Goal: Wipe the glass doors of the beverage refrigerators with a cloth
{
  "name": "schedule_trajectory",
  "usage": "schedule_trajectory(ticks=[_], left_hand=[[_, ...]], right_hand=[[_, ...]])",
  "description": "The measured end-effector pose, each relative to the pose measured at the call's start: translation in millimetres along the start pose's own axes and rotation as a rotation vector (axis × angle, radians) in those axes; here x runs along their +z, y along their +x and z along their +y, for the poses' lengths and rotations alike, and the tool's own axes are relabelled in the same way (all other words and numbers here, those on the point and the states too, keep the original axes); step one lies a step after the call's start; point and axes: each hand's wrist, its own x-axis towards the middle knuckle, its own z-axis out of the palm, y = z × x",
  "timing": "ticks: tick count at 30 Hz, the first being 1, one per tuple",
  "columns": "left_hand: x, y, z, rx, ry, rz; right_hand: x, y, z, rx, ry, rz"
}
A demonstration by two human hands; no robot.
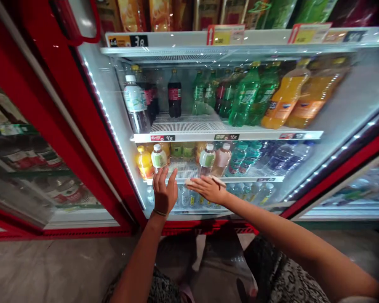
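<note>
My left hand (165, 192) is raised with its fingers apart, holding nothing. It is in front of a white-capped bottle with a pale green label (158, 155) on the third shelf of a lit drinks cooler. Whether it touches anything, I cannot tell. To its right, my right hand (208, 190) lies flat over a pale cloth-like piece (219, 181), which shows past the palm and fingertips. This hand is in front of the shelf's white front edge (255, 179). Just above it stand another white-capped bottle (206, 159) and a pinkish bottle (222, 159).
Green bottles (244, 99) and orange drink bottles (286, 97) fill the right of the shelf above. Small water bottles (240, 191) line the bottom shelf. A red door frame (91, 126) with a red handle (96, 25) runs along the left. Grey floor (66, 265) lies below.
</note>
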Motion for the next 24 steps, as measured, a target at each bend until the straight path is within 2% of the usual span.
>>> schedule_trajectory(ticks=[2, 4, 6, 9, 11, 12, 14, 16, 18, 20, 22, 24], left_hand=[[10.4, 8.6, 16.2, 0.022, 0.015, 0.024], [17.8, 18.9, 28.9, 0.018, 0.021, 0.041], [24.4, 31.9, 39.6, 0.022, 0.021, 0.079], [38.3, 52.2, 56.9, 0.029, 0.009, 0.138], [51.5, 62.1, 71.6, 0.021, -0.022, 0.157], [58.9, 65.2, 80.0, 0.017, -0.044, 0.160], [74.0, 67.4, 97.2, 0.025, -0.087, 0.153], [88.1, 65.8, 113.5, 0.040, -0.129, 0.135], [99.8, 62.7, 127.3, 0.033, -0.170, 0.117], [108.7, 59.7, 138.0, 0.010, -0.204, 0.118], [115.1, 57.5, 145.6, 0.001, -0.218, 0.117], [120.1, 55.5, 150.0, 0.015, -0.220, 0.105]], right_hand=[[4.6, -25.3, 0.8, -0.087, -0.005, -0.052], [-12.0, -40.3, 19.8, -0.059, -0.072, -0.028], [-45.2, -45.2, 53.0, 0.046, -0.159, 0.033], [-102.4, -41.0, 106.8, 0.287, -0.241, 0.132], [-127.2, -37.7, 128.8, 0.424, -0.275, 0.215], [-132.2, -37.9, 133.1, 0.468, -0.300, 0.257], [-126.2, -44.8, 128.8, 0.490, -0.375, 0.321], [-105.0, -61.9, 112.8, 0.412, -0.437, 0.324], [-81.3, -87.9, 95.8, 0.261, -0.432, 0.253], [-68.2, -118.2, 89.2, 0.117, -0.375, 0.139], [-72.7, -148.0, 99.9, 0.045, -0.318, 0.042], [-93.5, -174.8, 127.4, 0.100, -0.298, 0.040]])
